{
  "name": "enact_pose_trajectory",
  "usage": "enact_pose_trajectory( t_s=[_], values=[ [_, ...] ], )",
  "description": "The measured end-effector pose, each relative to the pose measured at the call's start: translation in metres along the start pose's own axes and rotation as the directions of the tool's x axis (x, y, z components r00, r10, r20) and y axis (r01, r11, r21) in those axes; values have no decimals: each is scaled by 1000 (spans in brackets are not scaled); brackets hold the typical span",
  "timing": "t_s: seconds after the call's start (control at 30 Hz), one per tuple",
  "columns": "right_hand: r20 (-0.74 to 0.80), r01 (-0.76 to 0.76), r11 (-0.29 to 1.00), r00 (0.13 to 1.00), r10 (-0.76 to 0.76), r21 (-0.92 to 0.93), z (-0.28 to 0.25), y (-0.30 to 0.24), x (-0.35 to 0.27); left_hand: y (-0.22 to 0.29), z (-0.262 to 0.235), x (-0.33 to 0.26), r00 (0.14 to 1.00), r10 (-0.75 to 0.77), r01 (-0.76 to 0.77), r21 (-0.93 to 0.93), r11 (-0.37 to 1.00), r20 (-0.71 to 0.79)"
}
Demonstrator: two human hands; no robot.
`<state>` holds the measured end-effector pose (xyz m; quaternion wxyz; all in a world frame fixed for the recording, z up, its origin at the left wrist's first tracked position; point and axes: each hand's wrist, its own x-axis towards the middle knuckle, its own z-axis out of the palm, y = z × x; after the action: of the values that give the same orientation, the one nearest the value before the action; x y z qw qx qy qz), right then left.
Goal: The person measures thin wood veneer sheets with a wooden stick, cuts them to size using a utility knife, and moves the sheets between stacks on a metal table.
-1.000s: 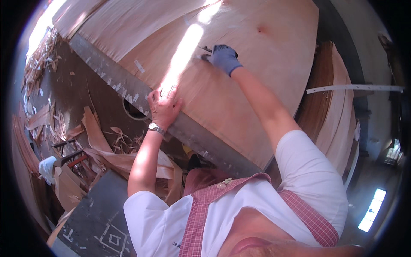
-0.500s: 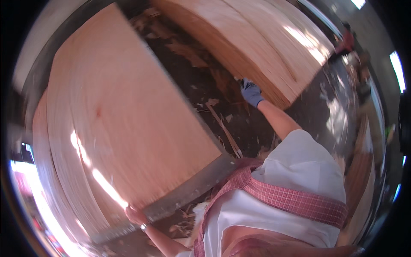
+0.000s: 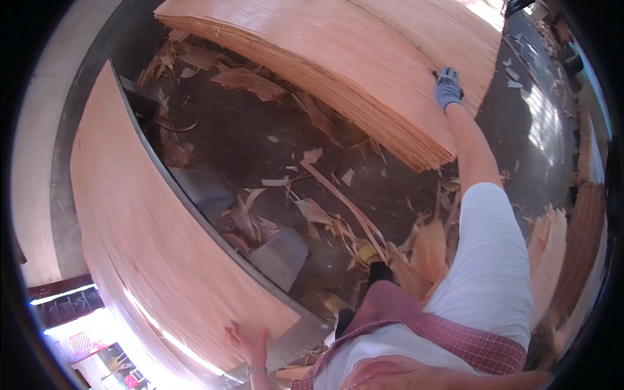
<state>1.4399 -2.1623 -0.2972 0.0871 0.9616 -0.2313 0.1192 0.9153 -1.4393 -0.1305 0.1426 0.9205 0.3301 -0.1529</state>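
Note:
My left hand [image 3: 247,344], bare, lies with its fingers spread on the near end of a thin wood veneer sheet [image 3: 169,240] on the table at the left. My right hand [image 3: 448,88] wears a grey-blue glove and rests over the top of a tall veneer stack [image 3: 364,62] at the far right. Its fingers look curled. A small dark tip shows beside them, too small to name; whatever lies inside the fist is hidden.
Veneer scraps and strips [image 3: 344,201] litter the dark floor between table and stack. A grey board-like piece [image 3: 281,259] lies beside the table's edge. My feet stand near the torn veneer pieces [image 3: 429,250]. More veneer [image 3: 549,260] leans at the right.
My right hand has moved up and right, from beside the stack onto its top. My left hand has shifted from the sheet's edge onto its surface, fingers spread. The view has turned.

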Motion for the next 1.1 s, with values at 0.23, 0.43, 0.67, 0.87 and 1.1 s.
enact_pose_trajectory(
  t_s=[0.23, 0.43, 0.67, 0.87, 1.1],
  values=[
    [-8, 95, 992, 996, -94, 79, 39, -32, 33, -24, 18, -21, 1000, 28, -26, 77, 997, -14],
    [-312, 517, 839, 779, -543, -170, 27, 43, -14, -3, 2, 23, 999, 42, -42, 89, 995, -1],
    [-82, 492, 605, 813, -576, 627, -120, -138, -205, -14, -1, -34, 995, -86, 90, 97, 991, -48],
    [225, -198, 134, 567, -793, 971, -317, -310, -424, -82, -31, -20, 981, 161, -180, -199, 963, -107],
    [383, -379, 251, 328, -864, 891, -433, -366, -696, -440, -64, 41, 662, -344, 130, -350, 928, -665]
  ],
)
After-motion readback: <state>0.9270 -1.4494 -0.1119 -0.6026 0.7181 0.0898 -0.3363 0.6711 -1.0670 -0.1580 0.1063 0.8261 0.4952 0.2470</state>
